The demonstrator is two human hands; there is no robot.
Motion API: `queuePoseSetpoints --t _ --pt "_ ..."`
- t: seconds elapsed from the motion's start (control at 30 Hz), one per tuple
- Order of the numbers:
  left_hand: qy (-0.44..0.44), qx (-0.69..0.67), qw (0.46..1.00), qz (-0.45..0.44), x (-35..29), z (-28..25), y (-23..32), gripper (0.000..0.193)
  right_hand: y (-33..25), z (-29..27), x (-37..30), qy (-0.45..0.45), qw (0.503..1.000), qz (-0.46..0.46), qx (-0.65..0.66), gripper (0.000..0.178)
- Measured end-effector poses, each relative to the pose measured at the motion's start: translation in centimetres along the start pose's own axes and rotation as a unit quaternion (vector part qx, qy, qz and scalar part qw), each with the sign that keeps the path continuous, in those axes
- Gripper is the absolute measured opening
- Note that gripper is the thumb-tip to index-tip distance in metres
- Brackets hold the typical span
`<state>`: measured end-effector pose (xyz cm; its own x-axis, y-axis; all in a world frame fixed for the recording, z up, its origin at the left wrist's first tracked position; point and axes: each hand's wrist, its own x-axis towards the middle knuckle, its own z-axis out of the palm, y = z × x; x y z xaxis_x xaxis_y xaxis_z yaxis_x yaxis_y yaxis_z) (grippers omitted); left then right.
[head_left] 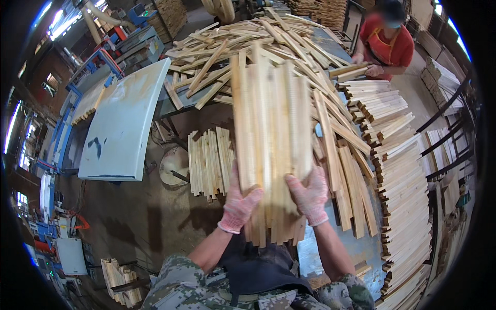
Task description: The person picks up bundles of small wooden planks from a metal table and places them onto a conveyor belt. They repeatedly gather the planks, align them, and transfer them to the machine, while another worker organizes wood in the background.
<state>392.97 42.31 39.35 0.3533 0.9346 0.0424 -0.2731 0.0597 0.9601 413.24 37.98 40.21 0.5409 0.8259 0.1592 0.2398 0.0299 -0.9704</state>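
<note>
A bundle of pale wooden strips (pixel 271 134) stands lengthwise before me, its strips side by side with uneven ends. My left hand (pixel 240 204), in a pinkish work glove, is closed on the bundle's left edge with the thumb over the front. On the opposite edge my right hand (pixel 310 196), gloved alike, grips it the same way. Both hands hold the bundle between them, near its lower part; the fingers behind it are hidden. Behind the bundle, loose wooden strips (pixel 206 70) lie heaped on a work table (pixel 338 49).
Stacked strips (pixel 403 201) run in a long row along the right. A co-worker (pixel 385 44) in a red top holds strips at the far right. A pale panel (pixel 124 124) stands at left near machinery. Smaller stacks of strips (pixel 209 160) sit left of the bundle and at lower left.
</note>
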Motion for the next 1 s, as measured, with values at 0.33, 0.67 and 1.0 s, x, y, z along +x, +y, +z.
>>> queuePoseSetpoints --t 0.33,0.67,1.0 --pt "0.215 0.006 0.966 -0.144 2.2 -28.7 -5.1 0.093 8.0 29.7 1.8 -0.332 0.883 0.153 -0.295 0.089" --pt "0.214 0.036 0.946 -0.242 13.0 -44.4 -19.7 0.091 23.3 45.2 7.7 -0.367 0.852 0.247 -0.282 0.084" --pt "0.204 0.057 0.946 -0.245 19.0 -50.1 -25.9 0.084 30.3 51.0 10.1 -0.376 0.829 0.312 -0.272 0.088"
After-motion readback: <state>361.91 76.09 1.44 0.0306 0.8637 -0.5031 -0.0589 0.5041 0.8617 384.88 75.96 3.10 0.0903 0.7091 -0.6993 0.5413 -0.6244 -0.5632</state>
